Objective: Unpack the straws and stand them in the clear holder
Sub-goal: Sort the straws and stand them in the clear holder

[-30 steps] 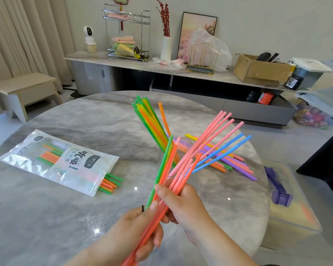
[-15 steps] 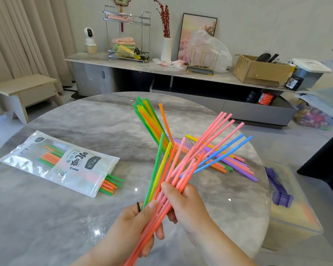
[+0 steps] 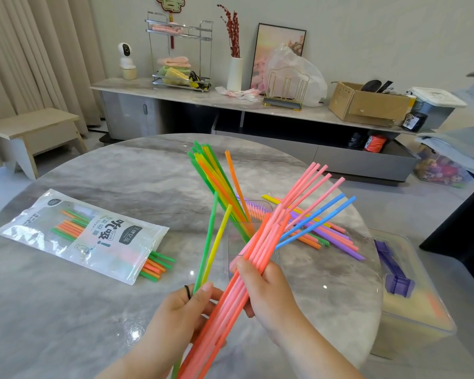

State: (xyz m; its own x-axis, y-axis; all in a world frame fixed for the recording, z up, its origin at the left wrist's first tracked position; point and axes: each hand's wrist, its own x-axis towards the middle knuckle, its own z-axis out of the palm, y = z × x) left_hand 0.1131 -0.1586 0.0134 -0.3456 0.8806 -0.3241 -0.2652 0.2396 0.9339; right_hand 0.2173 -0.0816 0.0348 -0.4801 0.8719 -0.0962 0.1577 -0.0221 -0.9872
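My right hand [image 3: 268, 292] grips a bundle of pink, orange and blue straws [image 3: 260, 247] that fans up to the right. My left hand [image 3: 181, 313] pinches a green and a yellow straw [image 3: 212, 239] and steadies the bundle's lower part. Behind my hands the clear holder [image 3: 237, 242] stands on the marble table [image 3: 93, 310], with green, yellow and orange straws [image 3: 216, 181] leaning out of it to the left. Loose purple, pink and orange straws [image 3: 331, 236] lie on the table to the right. The straw packet [image 3: 85, 236] lies at the left, straws poking from its open end.
A clear plastic bin [image 3: 416, 318] with purple pieces sits off the table's right edge. A low sideboard [image 3: 230, 105] with a rack, a vase and a cardboard box runs along the back wall. A wooden stool [image 3: 30, 129] stands at the far left.
The green and yellow straws have split away to the left from the pink and orange bundle. My left hand has shifted slightly left; the bundle stays in my right hand.
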